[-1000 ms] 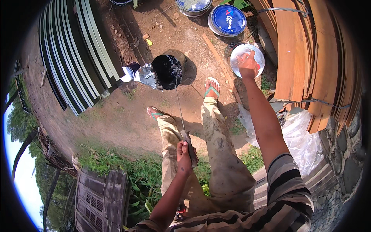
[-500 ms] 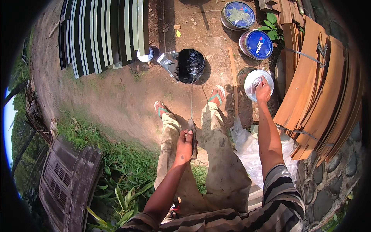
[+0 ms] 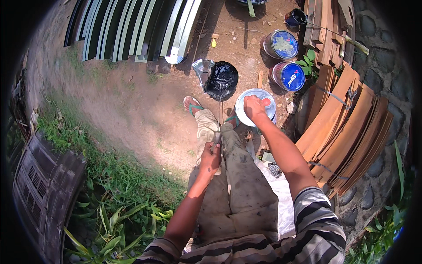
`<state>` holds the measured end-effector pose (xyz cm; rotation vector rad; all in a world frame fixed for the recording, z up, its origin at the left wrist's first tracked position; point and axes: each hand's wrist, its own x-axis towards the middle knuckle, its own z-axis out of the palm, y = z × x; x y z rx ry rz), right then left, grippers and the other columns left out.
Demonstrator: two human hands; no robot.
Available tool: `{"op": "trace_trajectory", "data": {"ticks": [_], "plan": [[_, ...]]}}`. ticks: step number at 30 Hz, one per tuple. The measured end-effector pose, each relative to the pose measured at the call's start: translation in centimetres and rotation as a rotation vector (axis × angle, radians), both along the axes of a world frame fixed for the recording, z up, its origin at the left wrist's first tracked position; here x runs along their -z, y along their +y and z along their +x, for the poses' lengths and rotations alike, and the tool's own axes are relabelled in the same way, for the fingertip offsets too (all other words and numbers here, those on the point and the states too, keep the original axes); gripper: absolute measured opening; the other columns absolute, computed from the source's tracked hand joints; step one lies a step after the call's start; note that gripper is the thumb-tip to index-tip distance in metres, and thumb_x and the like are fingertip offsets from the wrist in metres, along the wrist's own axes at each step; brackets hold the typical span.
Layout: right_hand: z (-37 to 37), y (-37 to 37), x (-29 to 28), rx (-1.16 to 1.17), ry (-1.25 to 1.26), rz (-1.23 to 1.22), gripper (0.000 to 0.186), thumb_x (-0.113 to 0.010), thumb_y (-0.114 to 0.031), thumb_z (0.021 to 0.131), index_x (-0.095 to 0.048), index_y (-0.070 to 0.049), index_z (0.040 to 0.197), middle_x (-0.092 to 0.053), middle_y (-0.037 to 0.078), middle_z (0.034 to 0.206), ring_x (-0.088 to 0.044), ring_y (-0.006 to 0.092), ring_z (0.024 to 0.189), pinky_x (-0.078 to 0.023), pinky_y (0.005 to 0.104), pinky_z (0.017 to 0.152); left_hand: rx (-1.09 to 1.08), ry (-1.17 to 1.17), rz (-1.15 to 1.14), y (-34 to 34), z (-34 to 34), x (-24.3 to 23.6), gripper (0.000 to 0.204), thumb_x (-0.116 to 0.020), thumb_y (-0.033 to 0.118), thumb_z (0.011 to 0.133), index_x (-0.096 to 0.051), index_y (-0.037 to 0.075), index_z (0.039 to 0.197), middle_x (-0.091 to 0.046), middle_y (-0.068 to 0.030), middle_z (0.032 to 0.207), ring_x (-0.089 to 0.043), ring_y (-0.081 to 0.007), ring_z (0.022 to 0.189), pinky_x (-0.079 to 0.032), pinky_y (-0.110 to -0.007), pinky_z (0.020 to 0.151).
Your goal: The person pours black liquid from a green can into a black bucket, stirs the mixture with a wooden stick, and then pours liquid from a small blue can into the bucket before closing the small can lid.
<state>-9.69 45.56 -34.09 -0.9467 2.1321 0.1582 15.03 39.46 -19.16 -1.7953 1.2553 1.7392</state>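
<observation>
My left hand [image 3: 210, 159] is wrapped round the dark grip of a tool with a thin metal rod [image 3: 220, 115]. The rod reaches forward to an open black paint container [image 3: 222, 80], whose inside is coated with glossy black. A torn silvery flap [image 3: 203, 72] sticks out at the container's left. My right hand [image 3: 255, 108] is closed at the top of a pail with a white lid [image 3: 242, 112] and a round reddish cap [image 3: 267, 101]. The exact hold is hidden under my fingers. This pail is just right of the black container, by my right sandal [image 3: 232, 119].
Two blue-lidded paint cans [image 3: 288, 75] stand beyond the pail. Bundled wooden planks [image 3: 334, 114] lie at right by a stone wall [image 3: 373, 79]. Long dark and pale strips [image 3: 132, 26] lie far left, above a white-topped can [image 3: 174, 57]. Clear plastic sheeting [image 3: 281, 193] is beside my right leg.
My right hand has brought the white-lidded pail leftward, close to the black container. My right foot has moved inward. My left hand still grips the tool; the view has shifted.
</observation>
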Motion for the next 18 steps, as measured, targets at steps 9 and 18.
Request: {"op": "trace_trajectory", "data": {"ticks": [9, 18], "plan": [[0.7, -9.3, 1.5, -0.007, -0.041, 0.11, 0.032, -0.045, -0.015, 0.092, -0.071, -0.002, 0.106, -0.068, 0.024, 0.115, -0.065, 0.0396, 0.111, -0.052, 0.0476, 0.096, 0.053, 0.006, -0.037, -1.4, 2.4, 0.9, 0.026, -0.057, 0.027, 0.1, -0.054, 0.006, 0.117, -0.055, 0.0003, 0.065, -0.047, -0.0065, 0.057, -0.036, -0.028, 0.049], [0.2, -11.5, 2.5, -0.037, -0.04, 0.309, 0.031, -0.051, -0.015, 0.092, -0.071, -0.007, 0.115, -0.067, 0.019, 0.123, -0.064, 0.0352, 0.117, -0.052, 0.0445, 0.099, 0.082, 0.07, -0.016, -4.6, 1.9, -1.7, 0.037, -0.061, 0.025, 0.096, -0.052, 0.002, 0.124, -0.062, -0.0062, 0.074, -0.053, -0.0128, 0.063, -0.043, -0.031, 0.059]]}}
